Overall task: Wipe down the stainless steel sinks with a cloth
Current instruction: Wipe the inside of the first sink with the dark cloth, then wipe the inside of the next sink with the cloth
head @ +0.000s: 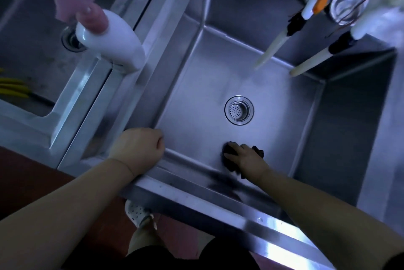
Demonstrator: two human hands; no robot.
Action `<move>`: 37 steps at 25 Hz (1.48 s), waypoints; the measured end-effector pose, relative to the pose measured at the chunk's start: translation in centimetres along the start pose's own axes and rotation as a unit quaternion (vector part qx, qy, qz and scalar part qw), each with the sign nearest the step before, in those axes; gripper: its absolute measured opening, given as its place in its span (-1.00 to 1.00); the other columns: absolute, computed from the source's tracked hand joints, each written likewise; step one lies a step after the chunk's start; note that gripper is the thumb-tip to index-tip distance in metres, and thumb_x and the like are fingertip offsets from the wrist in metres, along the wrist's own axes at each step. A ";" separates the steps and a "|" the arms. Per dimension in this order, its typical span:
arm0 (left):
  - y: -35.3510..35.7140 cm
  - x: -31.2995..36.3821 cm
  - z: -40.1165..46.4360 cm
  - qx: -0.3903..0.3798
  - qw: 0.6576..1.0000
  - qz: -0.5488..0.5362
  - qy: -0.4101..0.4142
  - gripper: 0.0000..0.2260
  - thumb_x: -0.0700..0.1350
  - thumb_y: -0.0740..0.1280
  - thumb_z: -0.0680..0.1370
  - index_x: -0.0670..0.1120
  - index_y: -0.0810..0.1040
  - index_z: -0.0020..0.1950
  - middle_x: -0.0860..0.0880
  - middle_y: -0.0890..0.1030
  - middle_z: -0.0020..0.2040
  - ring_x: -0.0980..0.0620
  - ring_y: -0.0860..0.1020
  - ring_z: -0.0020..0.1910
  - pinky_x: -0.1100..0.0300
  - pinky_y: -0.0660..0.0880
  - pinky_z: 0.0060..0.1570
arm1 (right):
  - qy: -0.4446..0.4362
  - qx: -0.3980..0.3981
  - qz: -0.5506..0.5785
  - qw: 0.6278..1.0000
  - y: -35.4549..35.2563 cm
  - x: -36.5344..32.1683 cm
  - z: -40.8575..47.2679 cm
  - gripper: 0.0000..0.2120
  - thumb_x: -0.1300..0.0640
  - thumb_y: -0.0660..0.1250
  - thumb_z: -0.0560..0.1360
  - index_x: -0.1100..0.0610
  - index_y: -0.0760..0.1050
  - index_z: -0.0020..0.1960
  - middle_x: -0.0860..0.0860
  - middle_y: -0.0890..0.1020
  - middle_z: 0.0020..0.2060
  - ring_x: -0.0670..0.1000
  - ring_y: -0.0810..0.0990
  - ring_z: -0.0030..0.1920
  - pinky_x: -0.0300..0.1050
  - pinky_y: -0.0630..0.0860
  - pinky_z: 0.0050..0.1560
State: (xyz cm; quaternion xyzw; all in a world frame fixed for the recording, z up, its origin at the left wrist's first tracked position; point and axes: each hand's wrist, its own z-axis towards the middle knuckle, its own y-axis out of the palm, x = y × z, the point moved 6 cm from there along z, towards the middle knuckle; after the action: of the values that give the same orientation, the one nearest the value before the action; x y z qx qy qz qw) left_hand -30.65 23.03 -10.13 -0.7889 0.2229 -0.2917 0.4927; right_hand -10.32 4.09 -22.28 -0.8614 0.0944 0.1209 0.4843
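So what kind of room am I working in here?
Probably a commercial kitchen's dishwashing area: deep stainless steel sinks side by side, a soap bottle on the divider, and hose taps hanging over the basin.

Right hand (247, 158) on the cloth (229, 160) in the sink (306, 130), before the drain (239, 110); left hand (140, 149) on the front-left rim; bottle (111, 38) left.
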 end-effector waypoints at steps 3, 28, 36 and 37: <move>-0.5 0.3 -0.5 0.006 1.000 0.007 -0.003 -0.82 -0.07 0.19 0.54 -0.09 0.53 -0.17 -0.10 0.60 -0.25 -0.11 0.50 -0.30 0.17 0.31 -0.36 | 0.124 0.101 0.102 0.982 -4.7 -1.5 -1.4 -0.27 0.37 0.57 0.07 0.13 0.56 0.23 0.24 0.48 0.27 0.31 0.54 0.07 0.16 0.57 0.02; -21.6 -24.7 -21.0 0.176 0.842 -0.499 -0.106 -0.72 -0.15 0.40 0.48 -0.08 0.49 0.17 -0.05 0.58 0.03 -0.01 0.57 0.03 0.08 0.51 0.10 | -0.069 0.431 0.203 0.877 -27.9 -49.4 7.9 -0.40 0.35 0.25 0.37 0.20 0.33 0.42 0.07 0.41 0.34 -0.01 0.36 0.34 -0.23 0.29 0.35; -24.7 -31.5 -16.0 0.179 0.851 -0.474 -0.139 -0.81 -0.22 0.42 0.46 0.06 0.49 -0.17 -0.10 0.63 -0.12 -0.05 0.60 -0.10 0.04 0.56 -0.03 | -0.117 0.455 0.173 0.866 -30.1 -49.3 18.3 -0.41 0.27 0.36 0.40 0.16 0.27 0.39 0.15 0.45 0.29 0.06 0.38 0.31 -0.22 0.27 0.37; -25.6 -32.4 -14.8 0.186 0.852 -0.470 -0.138 -0.79 -0.25 0.42 0.45 0.05 0.48 -0.20 -0.10 0.63 -0.15 -0.05 0.60 -0.12 0.10 0.57 -0.08 | -0.118 0.453 0.172 0.867 -30.6 -48.8 20.0 -0.38 0.26 0.40 0.39 0.17 0.27 0.40 0.16 0.44 0.30 0.06 0.36 0.33 -0.20 0.27 0.37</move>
State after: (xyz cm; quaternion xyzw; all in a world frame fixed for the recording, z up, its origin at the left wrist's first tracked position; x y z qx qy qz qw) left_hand -62.72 44.78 10.39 -0.7256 -0.3037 -0.4124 0.4595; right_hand -50.61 39.13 7.15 -0.4970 0.2274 0.2476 0.8000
